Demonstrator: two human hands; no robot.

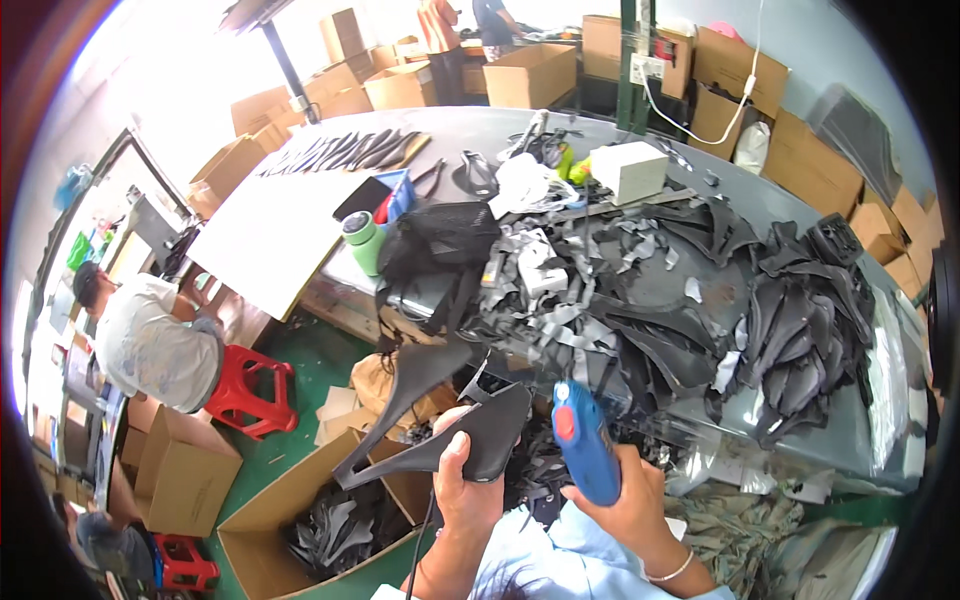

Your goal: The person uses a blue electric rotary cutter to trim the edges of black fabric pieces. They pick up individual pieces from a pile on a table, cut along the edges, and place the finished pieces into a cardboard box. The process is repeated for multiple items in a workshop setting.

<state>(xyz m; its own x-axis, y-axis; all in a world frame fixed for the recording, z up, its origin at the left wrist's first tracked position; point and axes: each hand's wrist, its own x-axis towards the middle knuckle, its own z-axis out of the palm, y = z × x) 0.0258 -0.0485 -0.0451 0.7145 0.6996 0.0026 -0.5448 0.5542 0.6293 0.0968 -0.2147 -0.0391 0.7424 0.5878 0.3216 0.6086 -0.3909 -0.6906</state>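
Holding item, L hand (pixel 468 492): black saddle-shaped shell (pixel 455 435), gripped at its broad rear end, thumb on top face, other fingers wrapped under & out of sight; grip closed on the piece, not loose. Long axis of shell: runs from broad end at the hand up-and-left, narrow nose ending above the open cardboard box (pixel 262 525) on the floor, tilted slightly upward. A 2nd black shell piece (pixel 415 375) sits just behind/above it; whether touching, cannot tell. R hand (pixel 625 490): fist closed round grip of blue power tool w/ red button (pixel 585 440), tool body pointing up & a little left, its tip near the table edge. Relation that counts: tool lies just right of the shell's broad end, near but apart, small gap between; R hand is the nearer one to that end, L hand already on it. Pose: both forearms enter from lower edge, L wrist turned so shell's upper face shows to camera, R wrist cocked back, thin bracelet at wrist. Surround: grey worktable (pixel 880 420) heaped w/ black cut scraps (pixel 700 320), green flask (pixel 362 240), white box (pixel 630 170), red stool (pixel 252 390), seated person in light shirt (pixel 150 345) at far left
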